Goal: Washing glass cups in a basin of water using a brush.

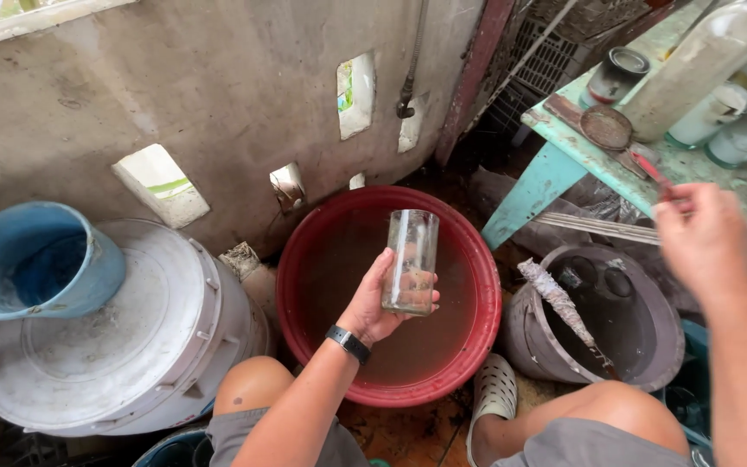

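1. Rough concrete wall (218,78) backs a cramped washing corner; a red basin (469,285) of brownish water sits on the floor.
2. Left hand (373,303) is clamped around a clear drinking glass (411,262), upright over the basin so drips fall in.
3. Right hand (702,238), blurred, reaches toward the turquoise table (546,173); its grip cannot be told.

- Left hand (379,298): forearm reaches forward from the lower middle, wrist bent up, palm to the right, fingers and thumb curled in a firm grasp.
- Right hand (702,238): blurred, arm extended forward along the right edge, back of hand up, fingers pointing forward-left; its closure cannot be told.
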